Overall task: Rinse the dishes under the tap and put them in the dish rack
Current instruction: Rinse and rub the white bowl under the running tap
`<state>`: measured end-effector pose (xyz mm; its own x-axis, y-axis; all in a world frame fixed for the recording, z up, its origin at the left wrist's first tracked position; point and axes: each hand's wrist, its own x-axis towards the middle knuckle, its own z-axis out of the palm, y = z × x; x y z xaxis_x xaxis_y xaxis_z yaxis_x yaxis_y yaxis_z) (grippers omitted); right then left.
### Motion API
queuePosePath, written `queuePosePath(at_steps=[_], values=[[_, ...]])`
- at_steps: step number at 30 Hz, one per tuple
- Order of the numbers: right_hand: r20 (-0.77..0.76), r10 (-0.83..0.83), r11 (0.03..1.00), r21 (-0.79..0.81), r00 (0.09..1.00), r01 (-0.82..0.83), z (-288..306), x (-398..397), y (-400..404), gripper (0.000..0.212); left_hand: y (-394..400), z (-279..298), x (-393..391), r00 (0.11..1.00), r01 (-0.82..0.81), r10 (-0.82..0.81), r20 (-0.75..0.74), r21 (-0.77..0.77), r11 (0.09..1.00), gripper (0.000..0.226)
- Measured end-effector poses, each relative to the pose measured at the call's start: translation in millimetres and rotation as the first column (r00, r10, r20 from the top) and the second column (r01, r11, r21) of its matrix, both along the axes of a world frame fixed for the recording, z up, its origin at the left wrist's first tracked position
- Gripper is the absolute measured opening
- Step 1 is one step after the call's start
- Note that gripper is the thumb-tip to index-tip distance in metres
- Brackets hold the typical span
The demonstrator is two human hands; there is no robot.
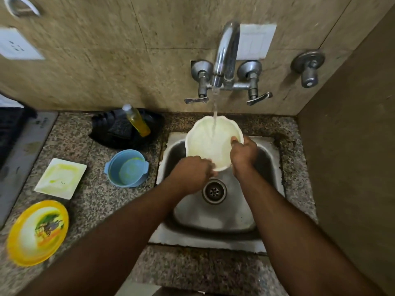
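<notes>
A white scalloped bowl [206, 142] is held tilted over the steel sink [267, 167], and water from the running tap [225, 54] falls into it. My left hand [193, 174] grips the bowl's near rim. My right hand [243, 154] grips its right rim, thumb inside. On the counter to the left lie a blue bowl [127, 167], a white square plate [61, 178] with yellow smears, and a yellow plate [38, 231] with a picture. No dish rack is in view.
A bottle of yellow liquid [136, 120] lies on a black tray with a dark scrubber [119, 129] behind the blue bowl. The sink drain [214, 191] is open. A wall [352, 146] stands close on the right. A steel edge [23, 150] runs along the far left.
</notes>
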<state>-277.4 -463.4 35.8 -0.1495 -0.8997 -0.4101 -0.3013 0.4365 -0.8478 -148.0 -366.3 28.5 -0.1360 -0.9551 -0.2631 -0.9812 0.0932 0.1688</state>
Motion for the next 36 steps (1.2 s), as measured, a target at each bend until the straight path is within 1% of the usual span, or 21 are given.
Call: queuePosePath(at_steps=[4, 7, 8, 9, 11, 14, 15, 16, 17, 18, 19, 20, 21, 22, 23, 25, 26, 30, 33, 35, 36], values=[[-0.088, 0.139, 0.988, -0.055, 0.986, -0.144, 3.0, -4.5, 0.4, 0.03, 2.9, -5.4, 41.7, 0.979, 0.147, -0.147, 0.144, 0.008, 0.989, 0.091], [-0.174, 0.169, 0.977, -0.099, 0.97, -0.188, 3.2, -6.7, 6.7, 0.028, 2.1, -8.2, 60.6, 0.959, 0.143, -0.16, 0.235, 0.091, 0.986, 0.121], [-0.205, 0.152, 0.974, -0.134, 0.967, -0.182, 1.5, -6.3, 10.8, 0.027, 2.1, -14.3, 59.9, 0.963, 0.126, -0.148, 0.225, 0.108, 0.986, 0.12], [-0.236, 0.123, 0.969, -0.18, 0.964, -0.168, 1.2, -6.0, 14.7, 0.027, 2.2, -22.6, 56.7, 0.976, 0.102, -0.123, 0.18, 0.123, 0.987, 0.111], [-0.28, 0.044, 0.952, -0.28, 0.959, -0.126, 1.6, -4.7, 22.6, 0.025, 6.7, -40.3, 44.0, 0.998, 0.018, -0.011, -0.058, 0.122, 0.992, 0.091], [-0.276, -0.052, 0.929, -0.365, 0.96, -0.055, 3.4, -6.5, 26.9, 0.028, 20.3, -57.6, 17.5, 0.861, -0.186, 0.211, -0.463, 0.099, 0.978, 0.081], [-0.274, -0.081, 0.928, -0.372, 0.958, -0.028, 3.6, -7.7, 26.7, 0.03, 22.7, -59.0, 5.5, 0.756, -0.268, 0.292, -0.585, 0.129, 0.955, 0.078], [-0.268, -0.115, 0.926, -0.377, 0.957, 0.005, 3.7, -8.8, 25.7, 0.031, 22.6, -55.5, -8.5, 0.581, -0.344, 0.373, -0.723, 0.198, 0.918, 0.075], [-0.259, -0.147, 0.924, -0.381, 0.955, 0.039, 3.7, -10.1, 24.0, 0.032, 19.1, -49.0, -23.0, 0.295, -0.419, 0.447, -0.844, 0.306, 0.855, 0.067], [-0.248, -0.173, 0.923, -0.379, 0.953, 0.068, 3.9, -12.1, 22.5, 0.033, 12.5, -41.6, -34.8, -0.033, -0.454, 0.49, -0.871, 0.45, 0.769, 0.056], [-0.238, -0.182, 0.926, -0.368, 0.954, 0.084, 4.5, -13.6, 20.9, 0.035, 3.0, -32.3, -43.5, -0.29, -0.451, 0.499, -0.816, 0.577, 0.681, 0.048], [-0.228, -0.181, 0.932, -0.349, 0.957, 0.093, 5.2, -15.0, 20.2, 0.037, -9.0, -29.3, -47.1, -0.443, -0.454, 0.49, -0.751, 0.659, 0.6, 0.049], [-0.22, -0.177, 0.939, -0.331, 0.959, 0.097, 6.7, -16.8, 21.4, 0.039, -19.3, -29.9, -49.3, -0.5, -0.482, 0.48, -0.721, 0.692, 0.537, 0.057], [-0.215, -0.161, 0.945, -0.316, 0.963, 0.088, 7.5, -17.1, 24.4, 0.041, -28.9, -36.5, -49.0, -0.498, -0.542, 0.48, -0.722, 0.692, 0.478, 0.063], [-0.215, -0.134, 0.948, -0.313, 0.967, 0.062, 8.3, -16.2, 29.3, 0.044, -37.2, -44.7, -46.2, -0.437, -0.633, 0.511, -0.74, 0.657, 0.411, 0.06], [-0.223, -0.068, 0.949, -0.315, 0.972, -0.006, 10.1, -11.9, 40.0, 0.052, -56.1, -64.1, -37.5, -0.276, -0.775, 0.644, -0.713, 0.562, 0.29, 0.045], [-0.221, -0.05, 0.95, -0.31, 0.974, -0.021, 10.5, -10.9, 44.7, 0.057, -63.4, -69.1, -32.6, -0.189, -0.811, 0.716, -0.672, 0.518, 0.272, 0.039], [-0.196, -0.035, 0.965, -0.261, 0.98, -0.018, 11.5, -16.3, 51.9, 0.063, -73.0, -53.6, -11.9, 0.237, -0.848, 0.849, -0.472, 0.326, 0.418, 0.054], [-0.206, -0.004, 0.969, -0.242, 0.979, -0.047, 11.6, -15.4, 60.0, 0.063, -76.6, -52.9, -5.5, 0.413, -0.839, 0.87, -0.269, 0.259, 0.478, 0.079], [-0.182, -0.053, 0.975, -0.224, 0.982, 0.011, 11.6, -14.5, 57.3, 0.062, -79.9, -58.2, -9.9, 0.523, -0.807, 0.836, -0.168, 0.218, 0.548, 0.072], [-0.167, -0.093, 0.974, -0.218, 0.981, 0.056, 11.1, -15.4, 53.4, 0.061, -77.7, -60.3, -13.0, 0.542, -0.793, 0.818, -0.191, 0.208, 0.573, 0.061]])
